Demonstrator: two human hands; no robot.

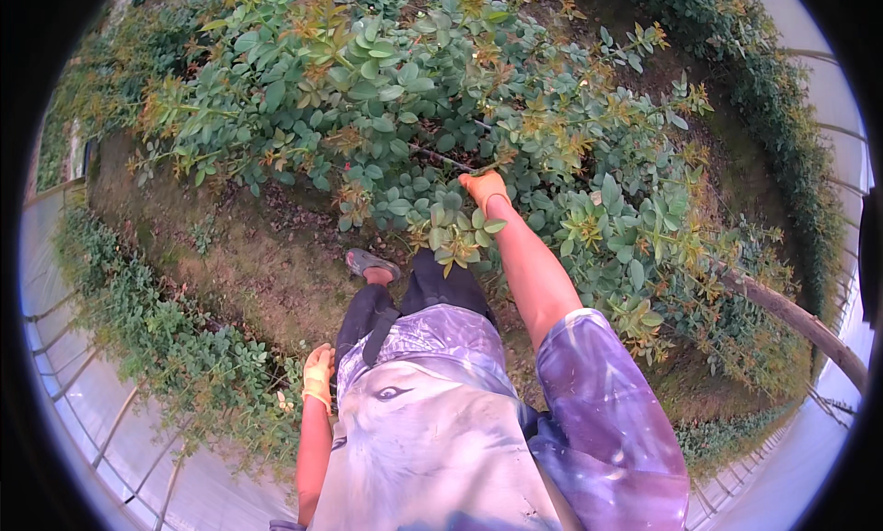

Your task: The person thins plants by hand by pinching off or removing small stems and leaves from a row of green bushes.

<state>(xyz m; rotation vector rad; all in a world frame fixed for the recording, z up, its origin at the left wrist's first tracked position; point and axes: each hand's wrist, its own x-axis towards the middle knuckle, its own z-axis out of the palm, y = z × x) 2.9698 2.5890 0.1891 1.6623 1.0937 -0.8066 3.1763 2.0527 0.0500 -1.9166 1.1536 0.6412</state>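
My right hand (pixel 485 189), in an orange glove, reaches into a dense leafy rose bush (pixel 393 83). Its fingers are curled round a green rose stem (pixel 491 166), and part of that stem is hidden by the glove. A thin, dark rod or cane (pixel 441 158) runs through the foliage up to the same spot. Just below the fist, a leafy shoot (pixel 452 238) with yellowish-red tips hangs towards my legs. My left hand (pixel 318 376), in a paler orange glove, hangs beside my hip near a lower row of plants. What its fingers do is unclear.
A wooden pole (pixel 793 307) slants out of the bush on the right. Soil with fallen leaves (pixel 255 255) lies around my shoe (pixel 372 264). Another plant row (pixel 179 338) grows at lower left. Plastic sheeting (pixel 103 421) on ribs forms the greenhouse sides.
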